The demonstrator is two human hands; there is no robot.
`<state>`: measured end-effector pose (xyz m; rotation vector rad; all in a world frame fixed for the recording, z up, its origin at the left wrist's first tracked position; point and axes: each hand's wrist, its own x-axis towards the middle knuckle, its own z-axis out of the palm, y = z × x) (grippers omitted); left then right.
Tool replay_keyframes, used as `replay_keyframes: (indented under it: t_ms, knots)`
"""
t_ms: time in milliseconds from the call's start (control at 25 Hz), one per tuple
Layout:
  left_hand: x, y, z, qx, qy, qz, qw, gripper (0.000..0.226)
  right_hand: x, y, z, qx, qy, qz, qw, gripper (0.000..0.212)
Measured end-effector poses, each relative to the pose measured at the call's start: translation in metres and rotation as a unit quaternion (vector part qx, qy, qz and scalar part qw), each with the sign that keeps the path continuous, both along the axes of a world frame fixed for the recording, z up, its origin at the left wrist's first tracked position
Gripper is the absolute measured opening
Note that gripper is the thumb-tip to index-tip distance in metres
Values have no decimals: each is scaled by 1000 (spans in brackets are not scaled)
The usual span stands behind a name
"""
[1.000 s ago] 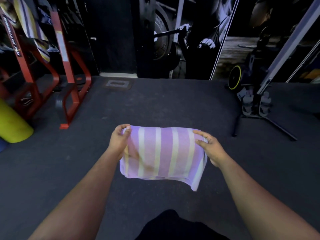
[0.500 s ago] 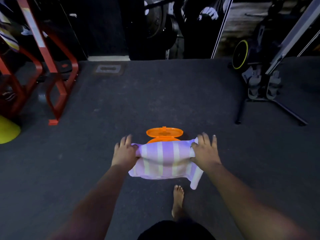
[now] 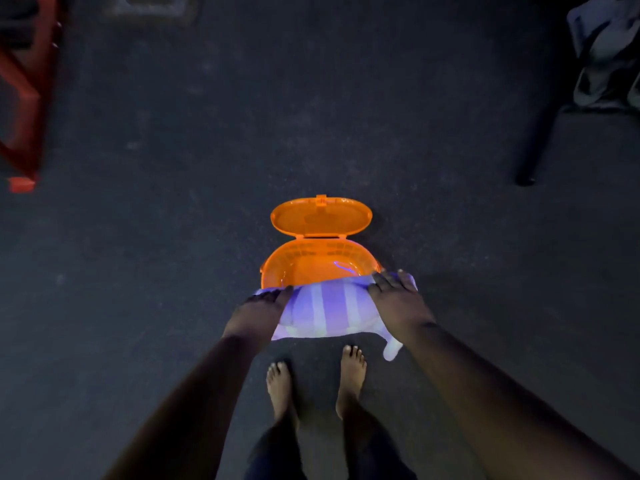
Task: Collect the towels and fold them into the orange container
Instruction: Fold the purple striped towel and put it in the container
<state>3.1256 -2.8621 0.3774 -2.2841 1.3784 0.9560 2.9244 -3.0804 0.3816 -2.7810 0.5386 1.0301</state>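
Observation:
A folded purple towel with pale stripes [image 3: 327,311] hangs between both hands, right at the near rim of the orange container [image 3: 311,268]. My left hand [image 3: 265,306] grips its left end and my right hand [image 3: 394,296] grips its right end. The container sits on the dark floor with its oval lid [image 3: 321,216] flipped open to the far side. Its inside looks bare apart from a reflection. One towel corner dangles below my right wrist.
My bare feet [image 3: 315,382] stand just behind the towel. A red metal frame [image 3: 20,98] stands at the far left. A dark equipment leg [image 3: 536,143] and grey gear are at the upper right. A floor vent [image 3: 152,3] lies at the top.
The view tilted down and both hands lowered the towel toward the open orange container, which came into sight. Both hands kept their grip on the towel's ends.

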Motion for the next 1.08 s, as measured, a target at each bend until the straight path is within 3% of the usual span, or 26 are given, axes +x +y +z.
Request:
replay_keyframes:
  t_ms: [160, 240, 400, 480, 560, 680, 800, 920, 1080]
  knots:
    - [39, -36, -135, -29, 12, 0, 1000, 76, 27, -36, -140, 30, 21, -29, 999, 142]
    - [56, -48, -200, -48, 2, 3, 999, 74, 41, -47, -204, -3, 11, -32, 999, 120]
    - [78, -50, -333, -118, -38, 6, 992, 75, 60, -47, -343, -75, -134, -6, 988, 65]
    - [75, -40, -400, -89, -36, -17, 995, 74, 57, -38, -415, -84, -149, 2, 985, 61]
    - [63, -25, -456, -47, -13, -31, 998, 70, 47, -19, -473, -41, -70, -11, 997, 65]
    - [42, -13, -506, 6, 53, -35, 998, 69, 27, 4, -517, 25, 10, -65, 997, 64]
    - [29, -21, -511, 71, 69, 0, 995, 71, 29, 2, -523, 73, 79, -72, 992, 75]
    - [28, -43, -508, 18, 67, 127, 989, 89, 60, -1, -510, 61, -9, -168, 984, 94]
    - [18, -56, -545, -60, 44, 178, 981, 105, 74, 23, -549, 52, -36, -262, 963, 94]
